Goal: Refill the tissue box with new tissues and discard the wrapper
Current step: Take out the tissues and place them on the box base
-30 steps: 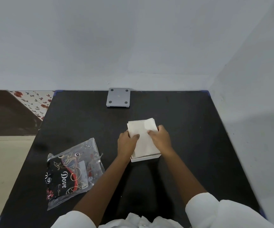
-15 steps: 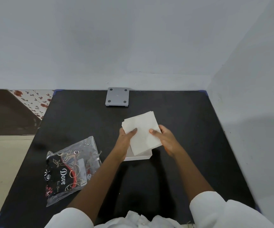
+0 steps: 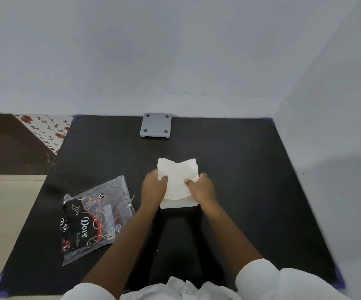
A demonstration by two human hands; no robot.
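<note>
Both hands hold the same thing: a soft stack of white paper tissues [image 3: 178,180]. The left hand [image 3: 153,189] pinches the stack's left edge, with the thumb on top and the other fingers hidden underneath. The right hand [image 3: 201,188] pinches the right edge the same way. The squeeze makes the top sheet bend a little, and its far corners stick up.

Right under the stack sits the low white tissue box [image 3: 178,205]. Only its near wall shows, just below the hands. The near part of the stack looks like it is already resting in the box, while the far part sits higher and pokes out past it. How deep the stack has gone cannot be seen.

So the step in hand looks like putting the new tissues into the box. The next move probably needs both hands to line the stack up with the box walls and press it down flat, gently, so no sheets fold or catch on the rim.

To the left, well apart from the box, the clear plastic wrapper with black and red print [image 3: 94,219] lies flat on the black table [image 3: 251,169]. It has not been thrown away yet. A small grey square plate [image 3: 155,126] lies at the table's far edge, by the wall.
</note>
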